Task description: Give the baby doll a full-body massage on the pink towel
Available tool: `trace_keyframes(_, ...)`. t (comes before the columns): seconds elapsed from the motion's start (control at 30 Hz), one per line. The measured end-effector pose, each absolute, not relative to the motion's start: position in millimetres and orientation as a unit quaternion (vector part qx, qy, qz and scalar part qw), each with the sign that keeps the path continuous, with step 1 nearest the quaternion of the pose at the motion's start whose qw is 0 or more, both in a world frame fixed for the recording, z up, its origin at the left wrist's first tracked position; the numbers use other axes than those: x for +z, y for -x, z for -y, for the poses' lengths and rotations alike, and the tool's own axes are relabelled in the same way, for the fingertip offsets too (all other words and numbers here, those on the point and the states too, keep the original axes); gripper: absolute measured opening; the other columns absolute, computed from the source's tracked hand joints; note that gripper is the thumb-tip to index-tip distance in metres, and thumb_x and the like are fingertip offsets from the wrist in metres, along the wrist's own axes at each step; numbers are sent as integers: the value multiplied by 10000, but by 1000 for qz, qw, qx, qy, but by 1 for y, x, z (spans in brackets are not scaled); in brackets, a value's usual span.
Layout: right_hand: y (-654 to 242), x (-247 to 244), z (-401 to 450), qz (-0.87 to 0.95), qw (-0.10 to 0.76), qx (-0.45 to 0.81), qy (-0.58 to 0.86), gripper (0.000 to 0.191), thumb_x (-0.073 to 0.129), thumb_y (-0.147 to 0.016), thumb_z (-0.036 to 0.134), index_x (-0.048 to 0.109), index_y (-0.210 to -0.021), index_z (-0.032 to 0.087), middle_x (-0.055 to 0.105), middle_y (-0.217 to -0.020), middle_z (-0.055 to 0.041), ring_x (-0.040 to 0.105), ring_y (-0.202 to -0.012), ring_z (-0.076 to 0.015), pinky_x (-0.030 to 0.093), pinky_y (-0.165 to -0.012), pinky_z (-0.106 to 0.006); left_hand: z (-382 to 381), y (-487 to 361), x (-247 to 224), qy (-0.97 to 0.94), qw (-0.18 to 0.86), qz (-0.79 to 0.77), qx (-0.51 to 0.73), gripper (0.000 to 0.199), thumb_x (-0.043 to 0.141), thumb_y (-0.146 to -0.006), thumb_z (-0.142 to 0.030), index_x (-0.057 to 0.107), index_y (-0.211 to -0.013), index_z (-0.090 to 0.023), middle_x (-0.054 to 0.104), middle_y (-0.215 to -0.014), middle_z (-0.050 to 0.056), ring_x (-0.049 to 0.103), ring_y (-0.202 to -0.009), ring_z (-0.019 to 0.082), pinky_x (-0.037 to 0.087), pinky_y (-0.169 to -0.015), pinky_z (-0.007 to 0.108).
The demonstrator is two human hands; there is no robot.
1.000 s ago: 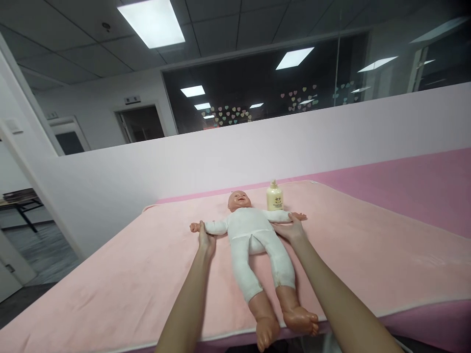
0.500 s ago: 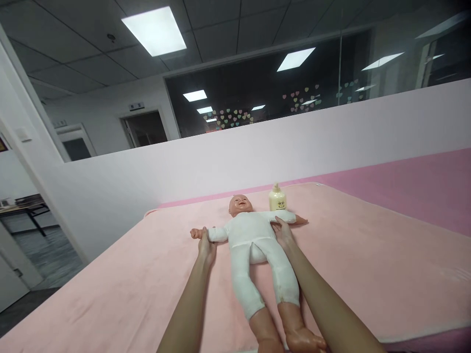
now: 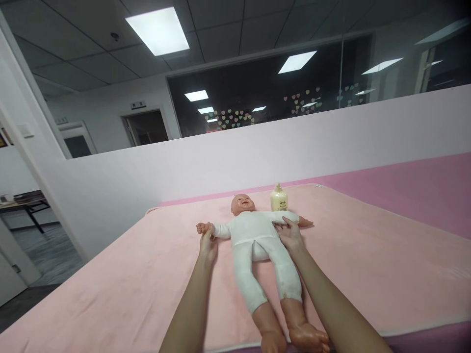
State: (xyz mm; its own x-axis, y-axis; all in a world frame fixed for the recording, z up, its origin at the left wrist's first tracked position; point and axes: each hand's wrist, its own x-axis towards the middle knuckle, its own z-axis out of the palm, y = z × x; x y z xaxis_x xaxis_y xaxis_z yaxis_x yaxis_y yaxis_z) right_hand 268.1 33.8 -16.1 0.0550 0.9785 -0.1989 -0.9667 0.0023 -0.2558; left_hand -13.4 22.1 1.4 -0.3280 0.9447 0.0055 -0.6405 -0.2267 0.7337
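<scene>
A baby doll (image 3: 253, 228) with a white cloth body and bare plastic head, hands and feet lies on its back, arms spread wide. My left hand (image 3: 208, 242) is closed around the doll's arm on the left, at the wrist. On the other side, my right hand (image 3: 291, 234) holds the doll's right-side arm along the sleeve, thumb on top and fingers partly hidden beneath it. Just behind that arm stands a pale yellow pump bottle (image 3: 278, 199) with a face drawn on it.
A pink blanket (image 3: 140, 274) covers the padded surface under the doll. Behind it runs a low white wall (image 3: 221, 159) with a window above. At the far left, a dark table (image 3: 27, 208) stands beyond a doorway.
My right hand has slid a little outward along the doll's arm, toward its hand. My left hand keeps its hold at the wrist. The view has shifted slightly.
</scene>
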Motion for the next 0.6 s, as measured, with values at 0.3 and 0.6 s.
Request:
trace_keyframes(0.3, -265, -13, -27, 34, 721, 669, 177, 224, 539, -744, 87, 546, -942, 190, 623, -823, -5, 643, -804, -148, 583, -722, -287, -20, 11, 5, -222, 539, -326, 744, 116, 627, -774, -95, 627, -854, -179, 634, -866, 32, 597, -762, 101, 494, -742, 229)
trace_keyframes(0.6, -268, -17, -29, 33, 719, 672, 177, 254, 539, -742, 84, 544, -976, 182, 633, -878, -16, 645, -837, -161, 586, -723, -303, -18, 13, 6, -206, 559, -320, 737, 113, 609, -775, -63, 619, -837, -157, 626, -786, 34, 598, -736, 107, 511, -743, 243)
